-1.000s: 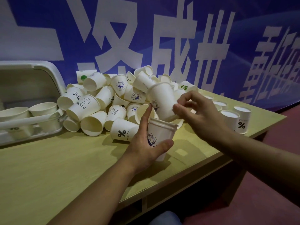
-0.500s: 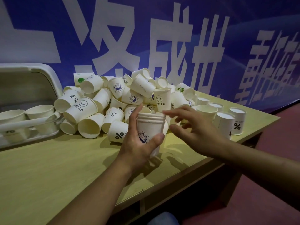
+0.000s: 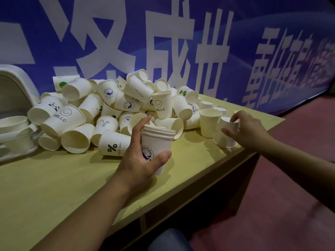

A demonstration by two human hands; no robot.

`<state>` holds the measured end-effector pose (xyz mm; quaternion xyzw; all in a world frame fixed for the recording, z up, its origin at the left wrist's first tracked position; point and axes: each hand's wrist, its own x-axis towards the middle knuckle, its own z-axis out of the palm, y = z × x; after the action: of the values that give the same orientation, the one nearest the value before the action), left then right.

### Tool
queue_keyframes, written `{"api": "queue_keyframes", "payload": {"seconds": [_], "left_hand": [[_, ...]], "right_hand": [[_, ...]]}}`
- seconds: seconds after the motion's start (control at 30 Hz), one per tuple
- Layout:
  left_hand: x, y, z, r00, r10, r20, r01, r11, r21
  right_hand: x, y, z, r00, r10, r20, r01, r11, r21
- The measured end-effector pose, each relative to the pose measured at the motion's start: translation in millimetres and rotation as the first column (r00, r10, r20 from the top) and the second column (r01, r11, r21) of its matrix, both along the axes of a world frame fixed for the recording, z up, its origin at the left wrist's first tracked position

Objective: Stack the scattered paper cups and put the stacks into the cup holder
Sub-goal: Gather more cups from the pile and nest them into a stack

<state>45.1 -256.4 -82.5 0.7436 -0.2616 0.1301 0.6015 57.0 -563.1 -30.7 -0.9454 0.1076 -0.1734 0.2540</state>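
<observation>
Paper cups: a loose heap of white paper cups (image 3: pixel 108 113) lay on the yellow-green wooden table (image 3: pixel 54 178), most on their sides, some printed with "HELLO", a percent sign or a whale.
Nested stack: a short stack of white paper cups (image 3: pixel 156 142), several rims showing at its top and a blue whale print on its side, was upright just in front of the heap, lifted off the table.
Left hand: the left hand (image 3: pixel 139 160) grasped the nested stack, thumb curled across the front below the whale print, fingers (image 3: pixel 140 126) reaching up behind the rims.
Right hand: the right hand (image 3: pixel 248 129) was to the right of the heap, its fingers curled over an upside-down white paper cup (image 3: pixel 224 133) and pinching it near its base.
Upturned cup: that cup stood mouth down on the table, near the table's right edge.
Upright cup: a plain white paper cup standing mouth up (image 3: pixel 209 122) was between the heap and the upturned cup, just beside the latter.
Other cups right of heap: a few more stood behind the upright cup, blurred.
Cup holder: a white plastic cup holder (image 3: pixel 16 105) sat at the left of the heap, with cups (image 3: pixel 12 124) in it; how many I cannot tell.
Backdrop: a blue banner with large white characters (image 3: pixel 181 51) rose behind the heap.
Floor: dark red floor (image 3: pixel 290 196) lay to the right of the table.
</observation>
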Motion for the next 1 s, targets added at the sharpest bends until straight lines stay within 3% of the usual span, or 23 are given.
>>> {"api": "queue_keyframes", "payload": {"seconds": [0.17, 0.37, 0.47, 0.63, 0.93, 1.0], "left_hand": [[-2.9, -1.2, 2.3, 1.0, -0.023, -0.005, 0.023, 1.0, 0.004], [-4.6, -1.4, 1.1, 0.993, -0.109, -0.047, 0.111, 0.993, 0.03], [-4.4, -0.5, 0.4, 0.992, -0.118, -0.045, 0.121, 0.99, 0.071], [-1.5, 2.0, -3.5, 0.993, -0.109, -0.045, 0.113, 0.989, 0.094], [-1.4, 2.2, -0.6, 0.991, -0.115, -0.065, 0.117, 0.993, 0.028], [-1.4, 1.8, -0.5, 0.989, -0.126, -0.07, 0.127, 0.992, 0.007]], "right_hand": [[-5.6, 4.9, -0.7, 0.992, 0.049, 0.117, -0.066, 0.987, 0.146], [-23.2, 28.7, 4.2, 0.915, 0.228, 0.333, -0.312, 0.924, 0.223], [-26.5, 47.6, 9.0, 0.875, 0.27, 0.402, -0.413, 0.851, 0.326], [-29.7, 87.1, 13.5, 0.793, 0.406, 0.454, -0.599, 0.651, 0.466], [-21.8, 121.1, 5.2, 0.814, 0.324, 0.482, -0.581, 0.468, 0.666], [-20.1, 119.7, 4.7, 0.807, 0.371, 0.46, -0.591, 0.483, 0.646]]}}
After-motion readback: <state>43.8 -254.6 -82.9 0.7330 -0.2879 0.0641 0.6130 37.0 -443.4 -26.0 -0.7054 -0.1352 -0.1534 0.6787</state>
